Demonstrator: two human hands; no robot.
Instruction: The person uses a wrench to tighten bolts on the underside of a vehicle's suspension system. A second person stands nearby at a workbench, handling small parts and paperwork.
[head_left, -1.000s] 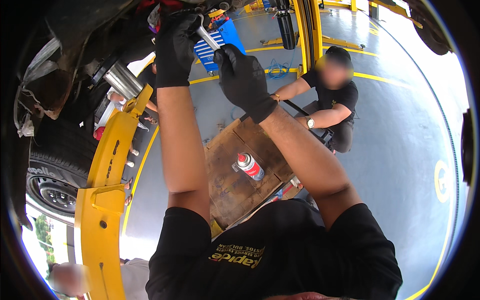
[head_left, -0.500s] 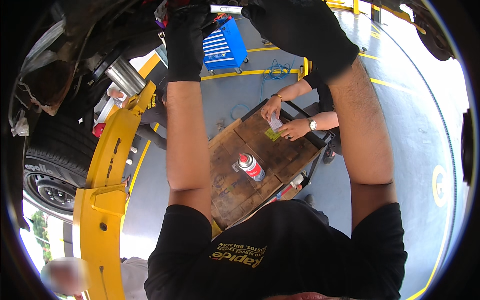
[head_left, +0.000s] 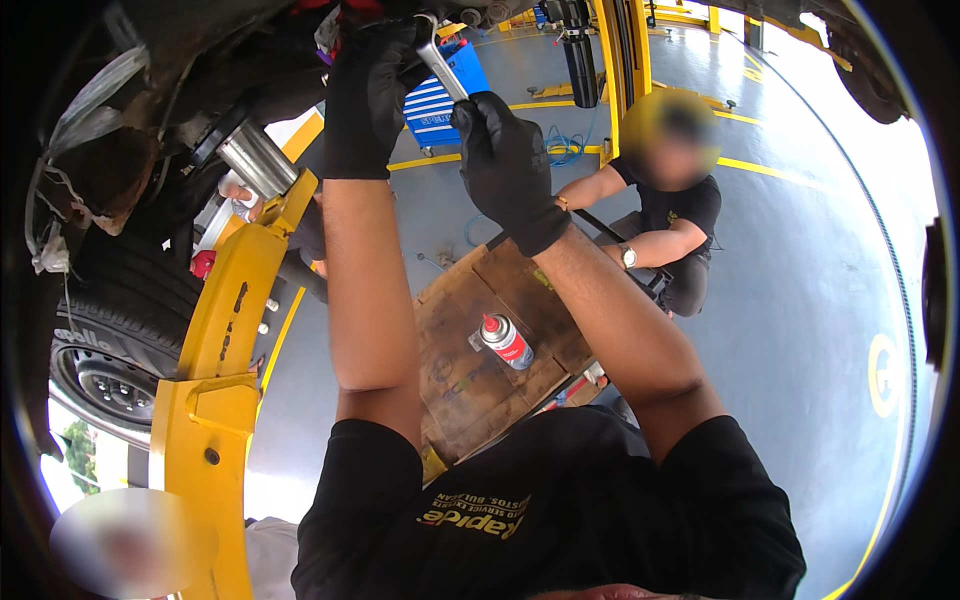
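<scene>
A silver wrench slants up under the dark underside of a vehicle. My right hand, in a black glove, pinches the lower end of its handle. The wrench's upper end reaches beside the fingers of my left hand. That hand, also black-gloved, is raised against the underside with its fingers curled; what they grip is hidden in the dark parts.
Below stands a wooden-topped cart with a red-capped spray can. A co-worker crouches behind it. A yellow lift arm and tyre are at left. A blue tool cabinet stands beyond my hands.
My right hand has swung left and down, bringing the wrench from nearly level to a steep slant. My left hand has shifted slightly. The co-worker beyond the cart now shows more fully.
</scene>
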